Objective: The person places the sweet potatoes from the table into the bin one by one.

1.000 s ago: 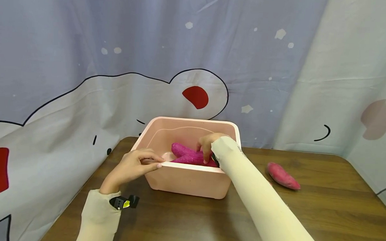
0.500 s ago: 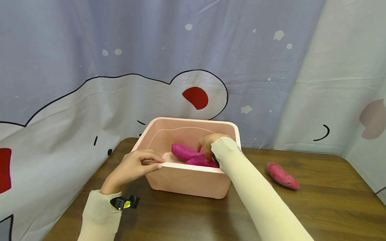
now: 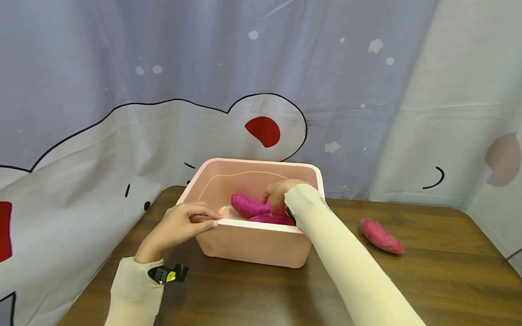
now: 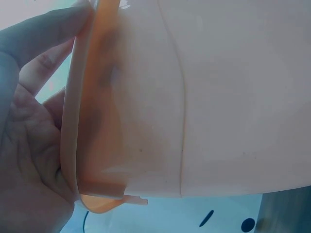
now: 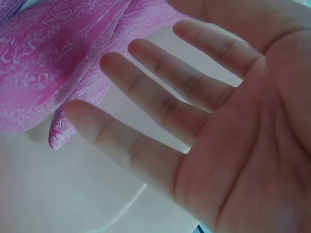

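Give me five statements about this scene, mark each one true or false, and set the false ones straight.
1. The left hand grips the rim of the pink tub. True.
2. Two magenta roots show inside the tub in the head view. True.
3. The right hand has its fingers curled tightly round a root. False: in the right wrist view its fingers are extended and closed round nothing.
4. The red root on the table lies to the left of the tub. False: it lies to the right.
5. The curtain behind the table is plain white. False: it is blue-grey and white, with printed shapes.
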Demonstrator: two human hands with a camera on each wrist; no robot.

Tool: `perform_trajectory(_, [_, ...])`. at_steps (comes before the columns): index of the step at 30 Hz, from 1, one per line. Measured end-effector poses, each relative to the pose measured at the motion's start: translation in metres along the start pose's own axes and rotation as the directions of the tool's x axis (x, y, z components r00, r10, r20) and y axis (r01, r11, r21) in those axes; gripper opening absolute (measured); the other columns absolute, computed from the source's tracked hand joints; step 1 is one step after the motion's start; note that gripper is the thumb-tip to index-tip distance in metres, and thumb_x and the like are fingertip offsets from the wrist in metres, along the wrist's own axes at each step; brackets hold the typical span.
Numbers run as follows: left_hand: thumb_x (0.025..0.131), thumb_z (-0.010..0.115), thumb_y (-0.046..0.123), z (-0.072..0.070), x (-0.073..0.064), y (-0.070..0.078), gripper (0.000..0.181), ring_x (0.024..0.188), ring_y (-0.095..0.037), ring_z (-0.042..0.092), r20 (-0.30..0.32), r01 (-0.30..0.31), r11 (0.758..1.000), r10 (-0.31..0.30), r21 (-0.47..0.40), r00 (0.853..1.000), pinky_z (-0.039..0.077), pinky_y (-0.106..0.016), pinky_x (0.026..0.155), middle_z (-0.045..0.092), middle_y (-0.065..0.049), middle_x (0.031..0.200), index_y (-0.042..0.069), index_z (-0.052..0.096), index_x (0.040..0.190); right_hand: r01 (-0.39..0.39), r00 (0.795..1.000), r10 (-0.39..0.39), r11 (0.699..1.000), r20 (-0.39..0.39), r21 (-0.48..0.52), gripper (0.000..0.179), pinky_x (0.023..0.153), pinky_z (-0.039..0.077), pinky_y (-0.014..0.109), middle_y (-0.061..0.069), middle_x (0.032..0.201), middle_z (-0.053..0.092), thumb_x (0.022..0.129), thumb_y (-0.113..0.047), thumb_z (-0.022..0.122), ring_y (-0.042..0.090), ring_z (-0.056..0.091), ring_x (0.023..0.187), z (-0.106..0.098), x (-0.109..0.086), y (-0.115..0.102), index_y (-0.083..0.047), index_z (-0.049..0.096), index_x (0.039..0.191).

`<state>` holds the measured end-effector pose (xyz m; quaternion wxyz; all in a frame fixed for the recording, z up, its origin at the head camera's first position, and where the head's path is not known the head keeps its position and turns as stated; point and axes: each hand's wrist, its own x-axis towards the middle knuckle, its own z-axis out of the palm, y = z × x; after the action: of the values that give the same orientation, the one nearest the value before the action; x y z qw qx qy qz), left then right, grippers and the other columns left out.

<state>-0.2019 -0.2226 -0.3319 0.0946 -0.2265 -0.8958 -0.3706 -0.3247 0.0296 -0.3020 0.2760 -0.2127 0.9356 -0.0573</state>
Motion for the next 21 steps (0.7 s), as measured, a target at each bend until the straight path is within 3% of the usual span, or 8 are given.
perform_trajectory(9, [0.085,0.075,0.022,0.000,0.001,-0.001,0.015,0.087,0.001,0.065,0.018,-0.008,0.997,0.010,-0.078,1.000,0.053,-0.017,0.077,0.072,0.002,0.094,0.017,0.076,0.098,0.038,0.999,-0.038,0.998,0.005,0.044,0.046,0.086,0.052,0.036,0.005,0.124,0.060,0.088,-0.023,0.067,0.026,0.065,0.104,-0.006,-0.009,-0.002,-0.014,0.057,0.132])
perform_trajectory(15, [0.085,0.074,0.022,0.000,0.001,-0.002,0.016,0.088,0.001,0.064,0.028,-0.013,0.996,0.015,-0.083,0.999,0.053,-0.017,0.078,0.072,0.001,0.095,0.016,0.076,0.100,0.084,0.996,-0.085,0.995,0.008,0.045,0.046,0.096,0.049,0.040,0.007,0.133,0.056,0.090,-0.023,0.064,0.029,0.064,0.110,-0.012,-0.019,-0.003,-0.011,0.055,0.134])
perform_trajectory(21, [0.085,0.075,0.024,-0.001,0.001,-0.003,0.015,0.088,0.002,0.064,0.035,0.008,0.998,-0.006,-0.057,0.999,0.053,-0.018,0.080,0.072,0.005,0.095,0.020,0.076,0.099,0.120,0.993,-0.120,0.991,0.003,0.064,0.047,0.098,0.047,0.039,0.005,0.133,0.056,0.091,-0.027,0.061,0.024,0.062,0.109,-0.019,-0.028,-0.002,-0.014,0.052,0.136])
